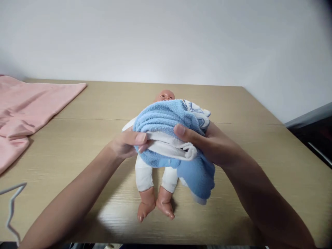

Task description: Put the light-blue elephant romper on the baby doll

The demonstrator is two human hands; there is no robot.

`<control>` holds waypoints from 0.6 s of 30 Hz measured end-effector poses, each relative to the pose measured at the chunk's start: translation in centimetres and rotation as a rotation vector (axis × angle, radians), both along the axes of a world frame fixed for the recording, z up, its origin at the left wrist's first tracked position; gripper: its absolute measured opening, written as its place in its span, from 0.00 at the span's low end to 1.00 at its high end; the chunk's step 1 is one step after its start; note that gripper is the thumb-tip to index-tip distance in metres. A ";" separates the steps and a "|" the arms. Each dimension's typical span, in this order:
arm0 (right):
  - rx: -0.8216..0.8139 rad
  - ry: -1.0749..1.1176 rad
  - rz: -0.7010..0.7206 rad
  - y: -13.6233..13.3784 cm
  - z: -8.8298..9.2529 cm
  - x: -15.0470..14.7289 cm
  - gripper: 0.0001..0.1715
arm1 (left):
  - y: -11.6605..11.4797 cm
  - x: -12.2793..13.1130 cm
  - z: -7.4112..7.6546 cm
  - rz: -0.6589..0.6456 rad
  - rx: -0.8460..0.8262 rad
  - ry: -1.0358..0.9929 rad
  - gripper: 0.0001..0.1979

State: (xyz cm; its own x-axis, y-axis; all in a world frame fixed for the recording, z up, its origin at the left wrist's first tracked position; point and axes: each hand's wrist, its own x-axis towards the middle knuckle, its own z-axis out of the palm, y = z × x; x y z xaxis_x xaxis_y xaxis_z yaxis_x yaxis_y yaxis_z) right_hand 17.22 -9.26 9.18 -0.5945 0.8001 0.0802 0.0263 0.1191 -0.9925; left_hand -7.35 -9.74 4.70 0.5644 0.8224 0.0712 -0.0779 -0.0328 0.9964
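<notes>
A baby doll [144, 174] in white clothing lies on its back, feet towards me. Above its torso I hold a bunched light-blue terry garment [162, 116] with a white-edged opening and a printed patch at the right. My left hand [128, 142] pinches the left side of the opening, thumb on the white edge. On the right side, my right hand [210, 143] grips the cloth with its thumb on top and its fingers hidden beneath. Part of the garment hangs down at the right, beside the doll's leg. The cloth hides the doll's middle and lower face.
The wooden table [90, 152] runs back to a pale wall. A pink cloth [33, 110] is spread at the left. A bent white wire-like piece [11, 207] shows at the lower left. Something dark stands beyond the right table edge.
</notes>
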 end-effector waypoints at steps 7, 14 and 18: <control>0.010 -0.079 0.296 -2.5 0.2 -0.5 0.15 | -6.0 0.5 1.1 0.102 -0.170 0.080 0.20; 0.504 -0.235 0.041 -5.9 -2.2 -1.0 0.14 | -12.3 0.0 -0.6 0.370 -0.080 0.250 0.17; 0.384 -0.346 0.213 -8.7 -3.1 -1.4 0.09 | -17.1 0.3 -1.3 0.419 -0.009 0.462 0.17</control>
State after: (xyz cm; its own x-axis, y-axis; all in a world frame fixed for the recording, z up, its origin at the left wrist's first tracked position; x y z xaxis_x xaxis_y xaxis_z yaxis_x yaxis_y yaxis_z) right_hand 15.81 -17.96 6.10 -0.7831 0.6114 0.1136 0.2790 0.5087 -0.8145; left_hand -7.00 -26.87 3.42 0.1643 0.9801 -0.1116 0.3789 0.0417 0.9245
